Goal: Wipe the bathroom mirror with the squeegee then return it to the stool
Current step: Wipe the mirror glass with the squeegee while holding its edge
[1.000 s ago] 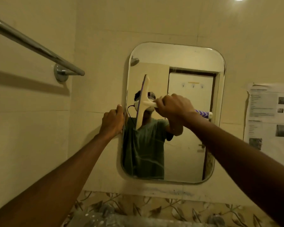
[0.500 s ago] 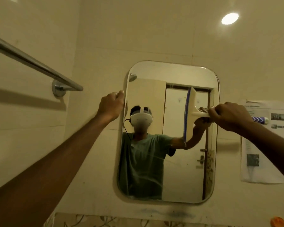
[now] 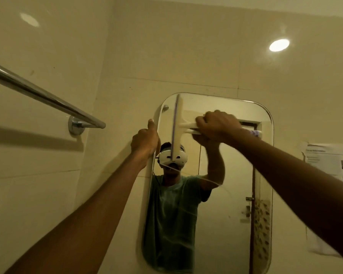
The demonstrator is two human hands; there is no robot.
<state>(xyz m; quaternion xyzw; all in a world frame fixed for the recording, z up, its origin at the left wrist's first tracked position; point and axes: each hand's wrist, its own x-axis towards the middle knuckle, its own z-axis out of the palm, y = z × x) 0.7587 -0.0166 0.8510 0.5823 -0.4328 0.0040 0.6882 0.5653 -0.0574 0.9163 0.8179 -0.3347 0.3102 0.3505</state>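
A tall mirror with rounded corners (image 3: 232,204) hangs on the cream tiled wall. My right hand (image 3: 218,124) grips the handle of a white squeegee (image 3: 177,127), whose purple-edged blade stands upright against the glass near the mirror's top left corner. The striped purple end of the handle sticks out past my wrist. My left hand (image 3: 146,140) is closed on the mirror's left edge, thumb up. The stool is out of view.
A chrome towel rail (image 3: 42,95) juts from the left wall at head height. A printed paper sheet (image 3: 329,165) is stuck to the wall right of the mirror. A ceiling light (image 3: 279,45) glows above.
The squeegee has swept from the mirror's right side back to its upper left corner. My left hand has stayed on the mirror's left edge. My view has tilted upward.
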